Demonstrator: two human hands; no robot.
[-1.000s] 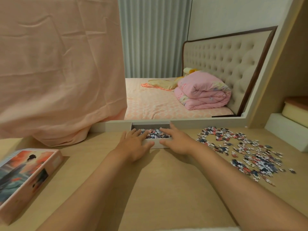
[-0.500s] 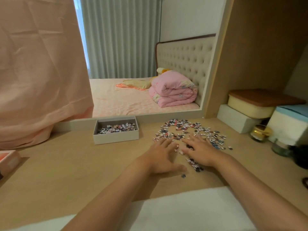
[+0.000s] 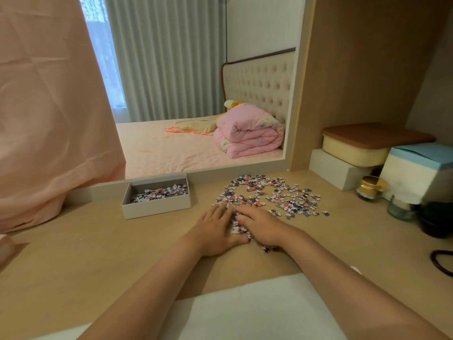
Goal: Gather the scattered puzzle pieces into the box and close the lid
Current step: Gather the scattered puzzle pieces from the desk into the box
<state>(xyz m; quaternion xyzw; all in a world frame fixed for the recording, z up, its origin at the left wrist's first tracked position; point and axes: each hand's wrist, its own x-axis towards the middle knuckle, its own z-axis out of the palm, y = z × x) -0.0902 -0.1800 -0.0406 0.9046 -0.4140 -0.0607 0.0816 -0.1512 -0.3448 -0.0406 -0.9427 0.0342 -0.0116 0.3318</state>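
My pale wood table [image 3: 98,253] faces a bed [image 3: 171,153] with a folded pink quilt [image 3: 247,136]. The open box [image 3: 157,208] sits back left, partly filled. The puzzle pieces [image 3: 282,195] lie scattered to its right. My left hand [image 3: 215,229] and right hand [image 3: 263,224] lie flat with loose fingers, pressing a heap between them. My palms hide some pieces.
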